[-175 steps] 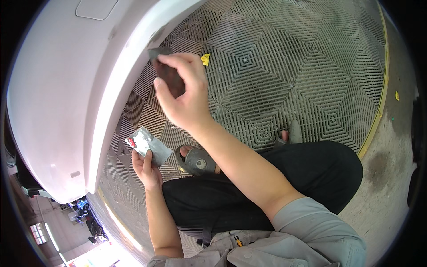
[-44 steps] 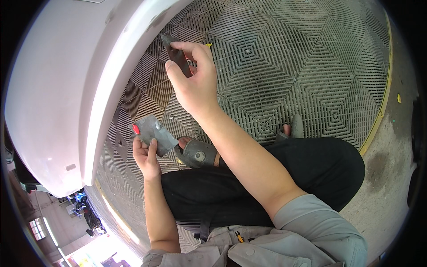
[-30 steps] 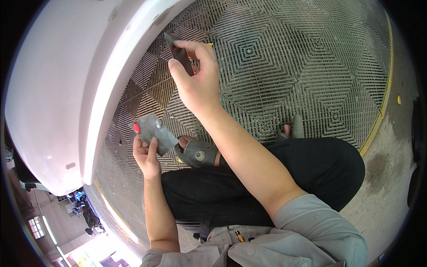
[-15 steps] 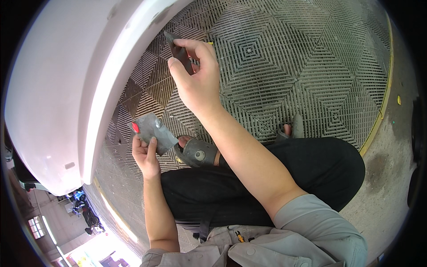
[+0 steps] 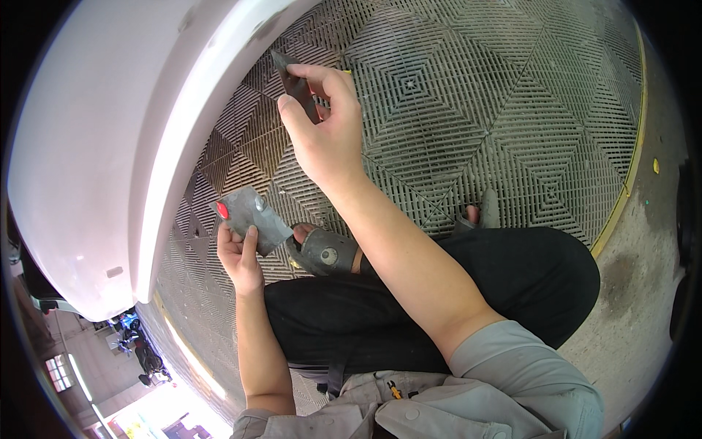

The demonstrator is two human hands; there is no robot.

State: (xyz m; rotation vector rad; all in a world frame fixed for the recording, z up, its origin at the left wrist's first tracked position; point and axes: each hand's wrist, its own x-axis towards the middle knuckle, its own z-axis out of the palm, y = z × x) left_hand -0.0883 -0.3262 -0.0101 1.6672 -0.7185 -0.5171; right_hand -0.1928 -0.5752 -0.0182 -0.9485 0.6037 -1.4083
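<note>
My left hand [image 5: 240, 252] grips a thin grey plate [image 5: 256, 230] by its near edge, thumb on top. A red blob of paste [image 5: 222, 211] lies at the plate's left corner, and a light grey blob [image 5: 259, 203] lies near its far edge. Farther forward, my right hand [image 5: 325, 121] pinches a flat dark putty scraper [image 5: 296, 89] between thumb and fingers, its pointed corner toward the car body. A bit of red shows between those fingers. The scraper and plate are apart.
A white curved car body panel [image 5: 95, 146] with a few dull marks fills the left side. Dark slatted floor tiles [image 5: 439, 132] lie below, bordered by a yellow strip [image 5: 618, 212]. My sandalled foot [image 5: 325, 250] is close to the plate. Motorbikes [image 5: 146, 358] stand at the lower left.
</note>
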